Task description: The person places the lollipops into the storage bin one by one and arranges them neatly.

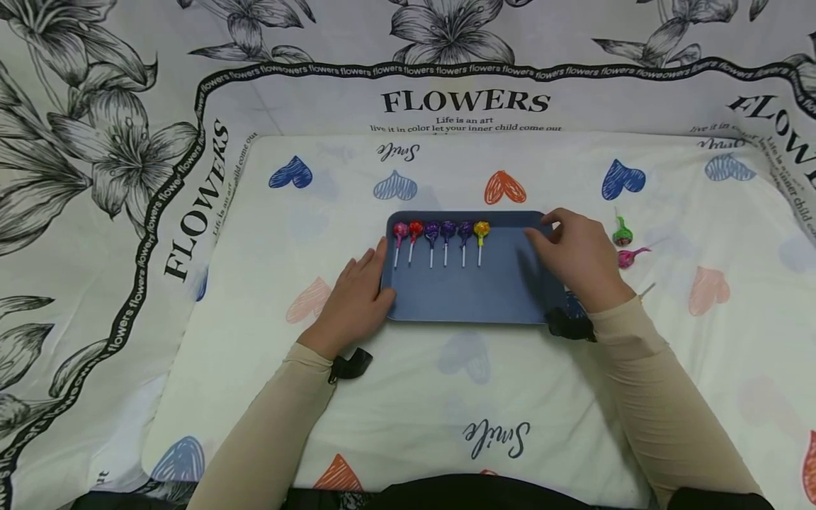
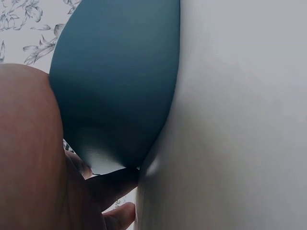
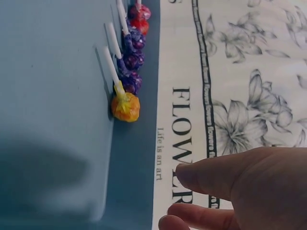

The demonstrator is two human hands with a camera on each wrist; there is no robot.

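Observation:
A blue-grey tray [image 1: 472, 297] lies on the cloth. Along its far side stands a row of wrapped lollipops: a pink one [image 1: 400, 230], a red one [image 1: 416, 228], three purple ones [image 1: 448, 229] and a yellow one [image 1: 481, 229], sticks toward me. My left hand [image 1: 353, 304] rests against the tray's left edge, fingers extended; the left wrist view shows fingers touching the tray's side [image 2: 115, 86]. Over the tray's far right corner is my right hand [image 1: 580, 258], thumb and fingers apart with nothing between them. In the right wrist view, the yellow lollipop [image 3: 125, 106] is nearest that hand.
Right of the right hand, a green lollipop [image 1: 622, 232] and a pink lollipop [image 1: 631, 257] lie on the cloth. A thin white stick [image 1: 648, 290] shows beside the right wrist. The printed cloth [image 1: 484, 397] has soft creases.

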